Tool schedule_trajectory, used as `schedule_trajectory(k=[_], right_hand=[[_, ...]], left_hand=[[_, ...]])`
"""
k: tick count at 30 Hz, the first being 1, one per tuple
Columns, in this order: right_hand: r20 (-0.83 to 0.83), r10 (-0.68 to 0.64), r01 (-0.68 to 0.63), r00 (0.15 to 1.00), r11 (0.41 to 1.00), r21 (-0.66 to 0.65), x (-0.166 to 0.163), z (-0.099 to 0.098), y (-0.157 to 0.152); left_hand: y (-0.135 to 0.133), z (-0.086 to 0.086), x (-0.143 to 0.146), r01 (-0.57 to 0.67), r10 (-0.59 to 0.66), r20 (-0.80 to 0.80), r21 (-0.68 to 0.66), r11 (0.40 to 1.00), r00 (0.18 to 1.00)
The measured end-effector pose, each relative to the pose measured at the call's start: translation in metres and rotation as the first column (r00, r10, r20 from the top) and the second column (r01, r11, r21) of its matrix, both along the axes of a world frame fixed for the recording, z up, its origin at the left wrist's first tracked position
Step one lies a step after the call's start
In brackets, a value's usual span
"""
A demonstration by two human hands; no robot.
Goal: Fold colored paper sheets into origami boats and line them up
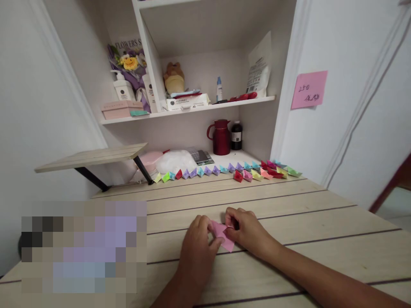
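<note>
**Work position.** A pink folded paper piece (221,234) lies on the pale wooden slatted table (305,222), at the near middle of the top, directly in front of the person. Its lower corner points toward 5 o'clock and rests flat on the boards. The hard surface probably serves as backing for pressing.

**Left hand.** The left hand (197,239) sits at 9 o'clock of the paper piece. The fingers are curled in, and the thumb tip bears on the left edge of the sheet. This hand appears to pin the sheet so that it cannot slide.

**Right hand.** The right hand (247,231) sits at 3 o'clock of the paper piece. Thumb and forefinger are closed in a pinch on the upper right flap. The other fingers are tucked under, so how they bear on the sheet cannot be told.

**Surroundings.**
- At 12 o'clock from the hands, along the far table edge, stands a row of small folded paper boats in mixed colours (231,169), well apart from the working area.
- Behind the row, at 12 o'clock, stand a dark red jug with handle (221,137) and a dark brown bottle (236,134), just beside each other.
- At 2 o'clock, a pink sticky note with handwriting (309,90) adheres to the white wall.
</note>
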State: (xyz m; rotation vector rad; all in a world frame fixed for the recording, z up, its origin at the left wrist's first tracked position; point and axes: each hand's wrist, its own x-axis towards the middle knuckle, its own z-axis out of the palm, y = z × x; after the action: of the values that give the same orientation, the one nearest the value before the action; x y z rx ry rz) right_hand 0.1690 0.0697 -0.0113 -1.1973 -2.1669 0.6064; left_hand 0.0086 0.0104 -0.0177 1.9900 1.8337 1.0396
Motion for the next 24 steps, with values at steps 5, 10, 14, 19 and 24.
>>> schedule_trajectory(k=[5,10,14,19,24], right_hand=[[0.02,0.01,-0.01,1.0,1.0,0.003,0.001,0.0,0.0],[0.027,0.034,-0.034,0.999,0.999,0.016,0.002,-0.002,0.001],[0.046,0.048,-0.049,0.998,0.999,0.011,0.003,-0.003,0.002],[0.042,0.096,-0.097,0.994,0.995,0.024,0.008,-0.004,0.001],[0.052,0.105,-0.11,0.993,0.988,0.104,0.014,0.0,-0.006]], left_hand=[[0.0,0.002,0.002,0.069,-0.067,-0.139,0.008,0.998,0.988],[-0.003,0.003,0.003,0.062,-0.035,-0.351,0.067,0.996,0.936],[-0.001,-0.003,0.003,0.118,-0.027,-0.534,0.137,0.984,0.845],[0.003,-0.011,0.005,0.131,0.044,-0.661,0.212,0.968,0.75],[0.004,-0.014,0.007,0.149,0.059,-0.713,0.225,0.963,0.698]])
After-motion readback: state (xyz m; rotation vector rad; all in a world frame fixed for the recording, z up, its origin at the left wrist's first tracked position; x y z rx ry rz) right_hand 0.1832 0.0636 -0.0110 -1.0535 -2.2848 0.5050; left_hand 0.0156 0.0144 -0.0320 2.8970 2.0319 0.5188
